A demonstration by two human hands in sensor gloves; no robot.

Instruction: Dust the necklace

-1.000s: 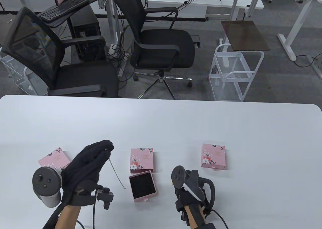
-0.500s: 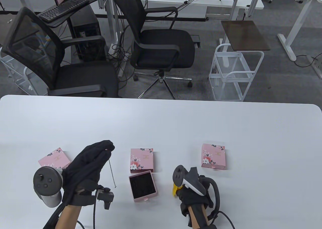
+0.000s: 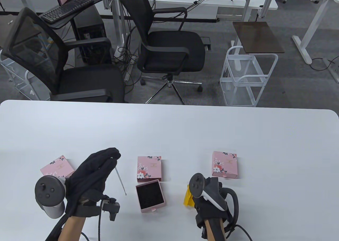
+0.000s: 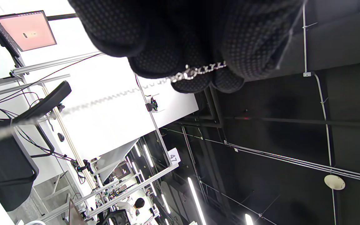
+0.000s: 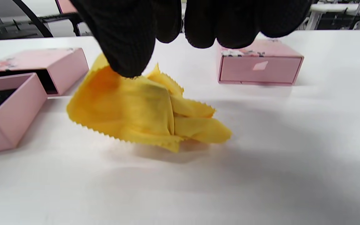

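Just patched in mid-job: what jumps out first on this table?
The yellow cloth stands out most: crumpled on the white table, pinched at one edge by the right hand. Next, the thin silver necklace dangling from the raised left hand, left of the open pink box.

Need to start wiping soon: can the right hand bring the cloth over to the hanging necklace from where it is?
Probably yes. The right hand pinches the cloth; between it and the necklace, dangling from the left hand, only the low open tray lies.
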